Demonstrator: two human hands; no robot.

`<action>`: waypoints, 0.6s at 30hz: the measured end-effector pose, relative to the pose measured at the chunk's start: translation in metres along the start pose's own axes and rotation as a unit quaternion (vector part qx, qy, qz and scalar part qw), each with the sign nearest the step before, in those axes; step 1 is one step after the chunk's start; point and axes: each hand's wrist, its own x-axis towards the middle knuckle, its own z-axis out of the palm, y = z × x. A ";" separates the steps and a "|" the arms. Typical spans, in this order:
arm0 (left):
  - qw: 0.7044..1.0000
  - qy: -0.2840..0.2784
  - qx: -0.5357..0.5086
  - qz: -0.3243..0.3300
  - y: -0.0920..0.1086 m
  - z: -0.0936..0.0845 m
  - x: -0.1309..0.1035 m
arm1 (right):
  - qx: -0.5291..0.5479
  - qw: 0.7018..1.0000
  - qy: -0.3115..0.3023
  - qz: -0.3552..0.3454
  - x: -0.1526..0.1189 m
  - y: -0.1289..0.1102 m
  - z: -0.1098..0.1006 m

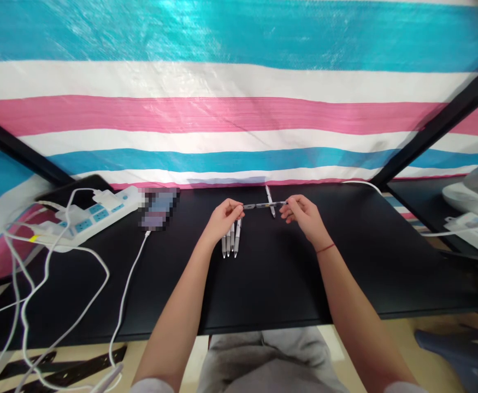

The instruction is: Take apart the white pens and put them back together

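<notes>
A striped tarpaulin (239,109) in bands of turquoise, white and pink fills the whole back of the view, hanging just behind the far edge of the table. Two black frame bars (435,134) slant down across it toward the table's far corners. The table (279,284) itself is a flat, matt black top that spans nearly the full width; its near edge runs above the person's grey-clad lap, and pale floor shows below it.

At the far left corner lies a white power strip (99,213) with blue sockets, with white cables (58,284) looping off the left edge and one running back across the top to a blurred-out device (159,207) just beside the strip. To the right, on a separate black surface, a second white power strip (474,229) sits below a white rounded object (474,188).

Near the middle of the far edge, both hands meet over one pen held level just above the table. The left hand (222,218) pinches one end of this held pen (263,206) between thumb and fingertips; the right hand (304,214), with a red thread at the wrist, pinches the other end. Under the left hand a small row of pens (231,240) lies side by side on the table. One more loose pen (269,197) lies behind the held one, nearest the far edge.
</notes>
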 end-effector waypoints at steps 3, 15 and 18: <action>1.000 0.001 0.002 0.000 -0.001 0.000 0.000 | 0.022 1.000 -0.018 -0.009 0.000 -0.001 -0.001; 1.000 0.001 -0.005 -0.001 -0.001 0.000 0.000 | -0.013 0.999 -0.023 -0.029 -0.002 -0.003 -0.002; 1.000 -0.005 -0.007 0.004 -0.003 0.000 0.000 | -0.051 0.998 -0.015 -0.030 -0.002 -0.003 0.000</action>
